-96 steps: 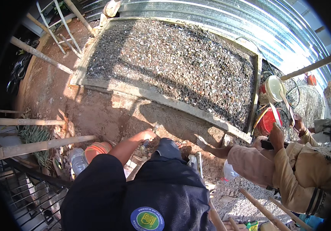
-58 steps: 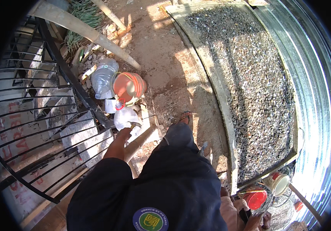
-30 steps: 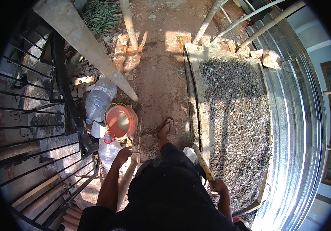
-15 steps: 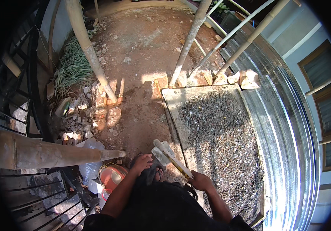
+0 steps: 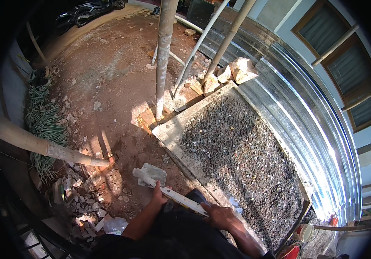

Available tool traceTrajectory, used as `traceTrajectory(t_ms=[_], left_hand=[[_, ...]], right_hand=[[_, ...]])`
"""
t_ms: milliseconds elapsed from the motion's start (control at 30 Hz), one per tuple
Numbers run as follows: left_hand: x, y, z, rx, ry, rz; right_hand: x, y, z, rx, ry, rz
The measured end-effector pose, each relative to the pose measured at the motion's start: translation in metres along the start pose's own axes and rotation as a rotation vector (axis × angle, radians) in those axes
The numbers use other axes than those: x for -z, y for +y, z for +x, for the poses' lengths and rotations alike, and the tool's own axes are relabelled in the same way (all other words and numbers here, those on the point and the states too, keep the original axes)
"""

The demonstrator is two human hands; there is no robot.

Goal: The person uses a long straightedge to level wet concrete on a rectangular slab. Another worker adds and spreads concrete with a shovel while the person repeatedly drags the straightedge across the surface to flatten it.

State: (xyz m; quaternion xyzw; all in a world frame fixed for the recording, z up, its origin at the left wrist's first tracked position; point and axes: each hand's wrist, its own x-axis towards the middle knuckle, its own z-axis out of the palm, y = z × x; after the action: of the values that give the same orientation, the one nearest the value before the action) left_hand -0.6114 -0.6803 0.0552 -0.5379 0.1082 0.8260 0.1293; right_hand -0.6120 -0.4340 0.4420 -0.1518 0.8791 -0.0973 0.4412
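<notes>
The right hand (image 5: 220,217) is wrapped around the lower part of a long pale handle, its fingers closed on it just in front of the dark clothing. The left hand (image 5: 158,197) is closed on the same handle farther up, thumb uppermost; its underside is hidden. Between them they hold the tool (image 5: 181,200) — its handle slants up and to the left, and its flat grey blade (image 5: 157,173) sits just beyond the left hand, well apart from the right one. Whether the blade touches the dirt below is hard to tell.

Left of the left forearm lies a clear plastic bottle (image 5: 115,225), partly cut off by the dark sleeve, with broken rubble (image 5: 91,209) just beside it. At the lower right, beyond the right forearm, a pale bucket (image 5: 307,233) lies near a red bucket (image 5: 293,252).

To the right of the tool stretches a bed of gravel (image 5: 246,159) inside a pale border (image 5: 172,129), partly in sun and partly in shade. A bamboo pole (image 5: 49,149) reaches in from the left, over a heap of long green leaves (image 5: 43,121).

Farther off, pale rocks (image 5: 242,70) sit at the far corner of the bed, and an upright pole (image 5: 164,60) stands near them. Metal sheets (image 5: 293,95) curve along the right — behind them are brown-framed windows (image 5: 354,64). Motorcycles (image 5: 88,13) stand at the far left edge of the dirt ground (image 5: 103,77).
</notes>
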Motion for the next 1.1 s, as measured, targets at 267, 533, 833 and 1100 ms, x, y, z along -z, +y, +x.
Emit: traceTrajectory(t_ms=[267, 533, 833, 1100], left_hand=[[-0.138, 0.040, 0.006, 0.259, -0.270, 0.257], [-0.313, 0.026, 0.040, 0.245, -0.427, 0.835], [-0.373, -0.029, 0.060, 0.387, -0.235, 1.279], [-0.411, -0.033, 0.126, 0.435, -0.146, 1.684]], right_hand=[[0.035, 0.035, -0.008, -0.156, 0.160, 0.271], [0.046, 0.080, 0.003, -0.317, 0.323, 0.554], [-0.061, 0.070, 0.076, -0.481, 0.432, 1.189], [-0.077, 0.016, 0.177, -0.545, 0.659, 1.582]])
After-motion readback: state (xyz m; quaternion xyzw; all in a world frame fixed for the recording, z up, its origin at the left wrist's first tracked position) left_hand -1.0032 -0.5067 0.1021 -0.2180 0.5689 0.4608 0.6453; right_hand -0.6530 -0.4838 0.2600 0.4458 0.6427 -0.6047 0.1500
